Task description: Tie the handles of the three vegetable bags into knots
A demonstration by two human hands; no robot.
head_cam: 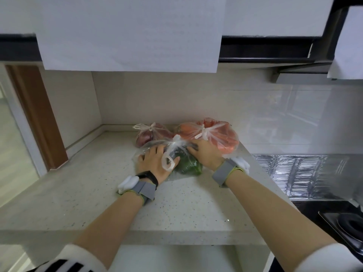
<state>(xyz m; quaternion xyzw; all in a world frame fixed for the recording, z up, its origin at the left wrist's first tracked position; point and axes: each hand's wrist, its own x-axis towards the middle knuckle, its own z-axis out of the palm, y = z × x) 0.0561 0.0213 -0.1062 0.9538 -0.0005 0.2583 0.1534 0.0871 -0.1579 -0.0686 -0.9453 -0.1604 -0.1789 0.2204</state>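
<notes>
Three clear plastic bags sit together at the back of the speckled countertop (98, 193). The nearest bag (186, 163) holds green vegetables, and its handles are tied in a knot (175, 143) with a loop hanging toward me. My left hand (157, 161) lies on this bag's left side, its fingers curved over the plastic. On the bag's right side rests my right hand (206, 152). Behind on the left is a bag of purple vegetables (149, 134), knotted on top. At the back right, the bag of orange-red vegetables (220, 134) is knotted too.
A wall cabinet (127, 36) hangs overhead. Foil-lined wall panel (294, 171) and a black stove (341, 222) lie to the right. A brown door frame (37, 114) stands at the left. The counter's front edge (137, 234) runs below my forearms.
</notes>
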